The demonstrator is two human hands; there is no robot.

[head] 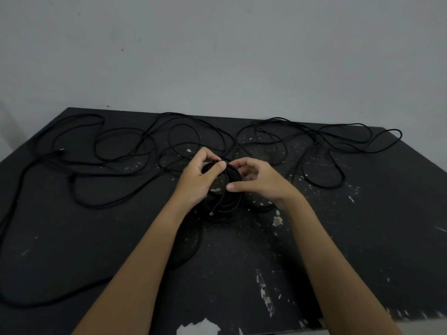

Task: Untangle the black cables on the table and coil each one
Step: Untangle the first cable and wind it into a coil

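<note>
We hold a round coil [229, 203] of thin, matte black cable at the centre of the table [362, 238]. Our left hand [197, 181] curls round its 10 o'clock rim, thumb pressed on top. Our right hand [262, 182] arches at 2 o'clock, fingers curled, thumb straight; we cannot tell whether they pinch cable. Loose cables [324, 187] loop from 9 to 2 o'clock over the chipped tabletop.

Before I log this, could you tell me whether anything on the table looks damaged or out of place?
The table has a chipped black surface, with pale patches near its front edge. Loose cable sprawls tangled behind the coil.
</note>
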